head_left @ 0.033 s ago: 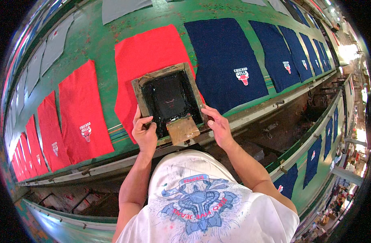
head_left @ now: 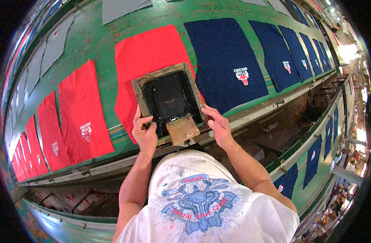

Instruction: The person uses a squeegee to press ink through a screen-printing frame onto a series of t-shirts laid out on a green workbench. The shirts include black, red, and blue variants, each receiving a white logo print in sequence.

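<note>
Both hands grip a wooden screen-printing frame (head_left: 161, 74) with a dark, ink-smeared inside. It lies over the lower part of a plain red fabric panel (head_left: 153, 46), slightly tilted in view. My left hand (head_left: 144, 131) closes on the frame's lower left side, with the thumb and fingers bent. On the lower right side, my right hand (head_left: 218, 126) holds the rim between thumb and fingers. A tan squeegee-like block (head_left: 183, 130) rests inside the near end, overlapping the near rim; neither hand touches it. Black ink hides most of the mesh, where a faint pale curved mark shows.
The panels lie on a long green table (head_left: 102, 52). Red panels (head_left: 82, 107) with a printed bull's head stretch left; printed navy panels (head_left: 228, 60) stretch right. Grey panels (head_left: 125, 9) lie along the far side. A metal rail (head_left: 250, 115) edges the table near me.
</note>
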`<state>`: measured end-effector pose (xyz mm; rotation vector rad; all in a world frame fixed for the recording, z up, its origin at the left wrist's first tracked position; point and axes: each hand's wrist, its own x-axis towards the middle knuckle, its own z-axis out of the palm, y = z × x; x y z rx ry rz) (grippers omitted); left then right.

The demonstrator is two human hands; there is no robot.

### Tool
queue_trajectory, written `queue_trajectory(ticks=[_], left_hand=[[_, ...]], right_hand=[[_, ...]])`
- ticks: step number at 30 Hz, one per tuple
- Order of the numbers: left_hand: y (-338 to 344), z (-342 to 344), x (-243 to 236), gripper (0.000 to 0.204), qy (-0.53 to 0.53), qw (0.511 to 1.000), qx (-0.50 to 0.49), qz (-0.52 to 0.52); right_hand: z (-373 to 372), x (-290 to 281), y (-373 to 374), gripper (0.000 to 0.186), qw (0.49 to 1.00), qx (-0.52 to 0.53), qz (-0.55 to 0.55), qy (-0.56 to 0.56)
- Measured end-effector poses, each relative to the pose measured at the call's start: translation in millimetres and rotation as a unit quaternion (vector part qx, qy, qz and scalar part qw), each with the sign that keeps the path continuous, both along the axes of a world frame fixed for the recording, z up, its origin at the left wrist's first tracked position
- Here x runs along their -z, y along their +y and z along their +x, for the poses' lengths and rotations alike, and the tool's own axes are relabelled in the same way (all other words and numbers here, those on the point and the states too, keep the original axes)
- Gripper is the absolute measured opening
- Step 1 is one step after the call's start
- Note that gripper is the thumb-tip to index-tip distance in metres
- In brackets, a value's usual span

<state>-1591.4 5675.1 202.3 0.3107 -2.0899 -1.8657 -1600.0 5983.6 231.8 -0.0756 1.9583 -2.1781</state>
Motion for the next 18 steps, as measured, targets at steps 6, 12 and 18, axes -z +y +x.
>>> queue_trajectory(ticks=[6, 12, 18], left_hand=[[1, -8, 2, 0.030, -0.018, 1.000, -0.008, 0.013], [3, -11, 2, 0.027, -0.021, 1.000, -0.015, -0.004], [4, -11, 4, 0.026, -0.018, 1.000, -0.017, 0.006]], right_hand=[[-8, 9, 3, 0.051, 1.000, -0.002, -0.009, 0.023], [-7, 10, 3, 0.052, 1.000, 0.003, -0.019, 0.020], [-6, 9, 2, 0.057, 1.000, 0.011, -0.009, 0.015]])
